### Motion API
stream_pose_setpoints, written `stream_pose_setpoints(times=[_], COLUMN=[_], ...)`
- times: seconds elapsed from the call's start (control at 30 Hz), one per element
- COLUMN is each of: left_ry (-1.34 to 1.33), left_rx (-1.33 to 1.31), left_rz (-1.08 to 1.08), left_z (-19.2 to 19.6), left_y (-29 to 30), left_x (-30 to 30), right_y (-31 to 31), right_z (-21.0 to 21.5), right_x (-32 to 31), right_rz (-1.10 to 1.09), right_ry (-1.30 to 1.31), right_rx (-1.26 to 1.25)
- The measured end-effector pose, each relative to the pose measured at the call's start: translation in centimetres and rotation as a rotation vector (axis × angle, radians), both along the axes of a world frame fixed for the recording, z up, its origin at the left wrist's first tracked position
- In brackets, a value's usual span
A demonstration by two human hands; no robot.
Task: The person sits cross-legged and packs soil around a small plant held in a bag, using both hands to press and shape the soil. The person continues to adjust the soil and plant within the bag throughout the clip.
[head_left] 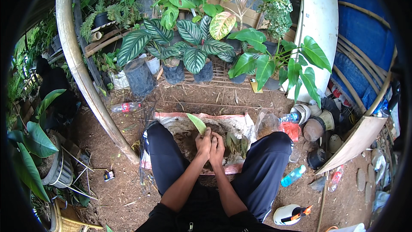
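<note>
Got my left hand (203, 145) curled around the bottom end of a pale green leaf (196, 123), its tip poking up and to the left over the soil (182, 139) on a sack (248, 123) between my legs (267, 163). Right hand's (217, 149) pressed up against the left, fingers bent, can't tell if they're gripping anything. Some darker leaves (234, 146) lie just right of it.

A green, pale-edged leaf (196, 123) slants up and leftward, its lower end hidden at the hands (203, 144).
</note>
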State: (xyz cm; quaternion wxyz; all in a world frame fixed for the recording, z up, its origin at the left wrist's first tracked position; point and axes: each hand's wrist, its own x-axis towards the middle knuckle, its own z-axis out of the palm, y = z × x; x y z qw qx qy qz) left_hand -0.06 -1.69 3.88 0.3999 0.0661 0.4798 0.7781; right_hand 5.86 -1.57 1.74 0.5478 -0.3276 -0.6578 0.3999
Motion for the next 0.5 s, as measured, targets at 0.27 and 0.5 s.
stream_pose_setpoints(times=[0.27,0.5], left_ry=[-0.022,-0.028], left_rx=[-0.001,-0.003], left_rz=[0.007,0.027], left_z=[-0.43,-0.88], left_y=[0.11,0.34], left_x=[-0.06,0.00], right_y=[-0.01,0.00], right_z=[-0.30,-0.79], right_x=[-0.07,0.07], right_rz=[0.019,0.038], right_ry=[0.022,0.030], right_rx=[-0.072,-0.144])
